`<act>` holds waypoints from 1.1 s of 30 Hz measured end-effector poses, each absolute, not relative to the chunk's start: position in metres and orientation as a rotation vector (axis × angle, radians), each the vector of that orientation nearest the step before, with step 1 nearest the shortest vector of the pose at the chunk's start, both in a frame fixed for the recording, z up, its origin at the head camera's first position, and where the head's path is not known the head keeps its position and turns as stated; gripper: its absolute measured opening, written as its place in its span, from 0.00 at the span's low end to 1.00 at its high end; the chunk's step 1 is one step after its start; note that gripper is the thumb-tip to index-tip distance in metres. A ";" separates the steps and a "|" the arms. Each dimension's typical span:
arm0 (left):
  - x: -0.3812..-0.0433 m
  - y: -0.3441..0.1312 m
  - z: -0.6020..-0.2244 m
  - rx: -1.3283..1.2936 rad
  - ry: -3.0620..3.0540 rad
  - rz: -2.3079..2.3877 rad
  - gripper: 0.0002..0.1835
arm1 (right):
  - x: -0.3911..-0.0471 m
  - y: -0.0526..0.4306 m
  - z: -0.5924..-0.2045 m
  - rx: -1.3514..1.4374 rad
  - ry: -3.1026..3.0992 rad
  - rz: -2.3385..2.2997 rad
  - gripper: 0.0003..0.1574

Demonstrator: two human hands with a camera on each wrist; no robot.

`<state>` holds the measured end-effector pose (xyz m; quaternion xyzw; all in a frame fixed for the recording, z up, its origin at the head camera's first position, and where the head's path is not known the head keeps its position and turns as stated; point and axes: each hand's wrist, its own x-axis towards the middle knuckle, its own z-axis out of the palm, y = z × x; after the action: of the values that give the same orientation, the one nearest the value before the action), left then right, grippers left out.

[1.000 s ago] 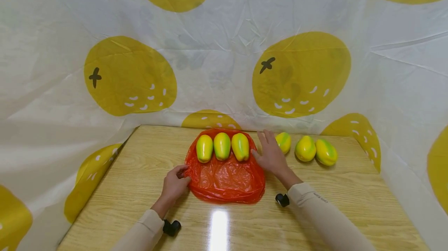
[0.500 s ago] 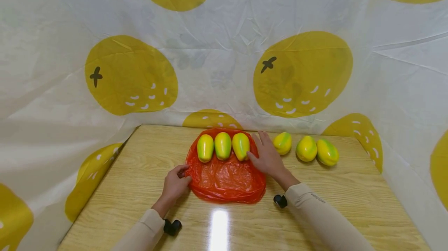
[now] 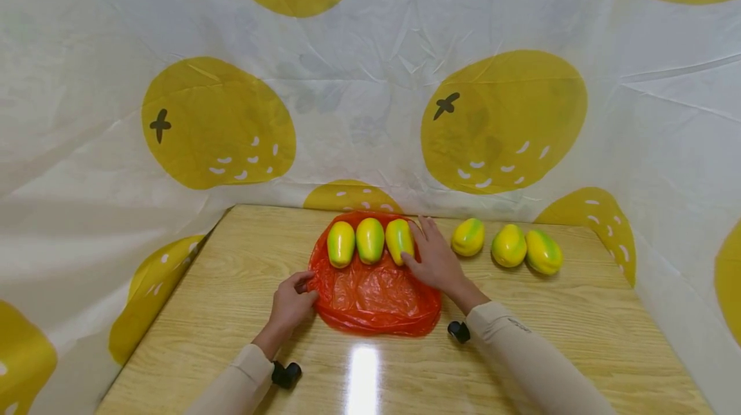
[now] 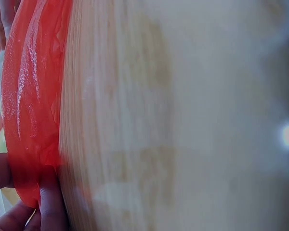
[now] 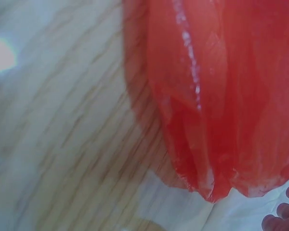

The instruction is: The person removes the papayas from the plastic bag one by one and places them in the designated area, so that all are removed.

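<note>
Red bag (image 3: pixel 373 293) pinched at its nine o'clock by my left hand (image 3: pixel 291 304), I seem to be lining up the end fruit (image 3: pixel 397 239) at one o'clock, my right hand's (image 3: pixel 437 262) digits apart about it, long axis near twelve-to-six, tip unclear, probably needing a straightening nudge.

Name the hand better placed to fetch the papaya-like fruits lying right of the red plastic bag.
Probably the right hand: it is at the right side of the red plastic bag, near the closest loose papaya-like fruit. The left hand is at the opposite side, pinching the bag's edge.
</note>
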<state>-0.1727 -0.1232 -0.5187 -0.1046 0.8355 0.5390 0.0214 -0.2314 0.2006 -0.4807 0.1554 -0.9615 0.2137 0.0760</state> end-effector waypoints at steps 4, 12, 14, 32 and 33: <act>-0.173 -0.123 -0.519 -0.335 2.586 1.671 0.26 | -0.232 0.198 -0.481 0.499 -2.864 0.644 0.48; -0.172 -0.124 -0.519 -0.329 2.575 1.673 0.26 | -0.233 0.192 -0.480 0.538 -2.856 0.633 0.48; -0.173 -0.124 -0.519 -0.334 2.576 1.673 0.26 | -0.233 0.191 -0.480 0.551 -2.847 0.639 0.48; -0.171 -0.124 -0.517 -0.323 2.590 1.660 0.26 | -0.235 0.179 -0.479 0.562 -2.933 0.654 0.48; -0.171 -0.124 -0.517 -0.321 2.592 1.659 0.26 | -0.234 0.179 -0.479 0.559 -2.938 0.658 0.48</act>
<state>-0.1712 -0.1240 -0.5171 -0.1037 0.8375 0.5359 0.0237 -0.2344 0.1787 -0.4788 0.1824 -0.9587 0.2147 0.0396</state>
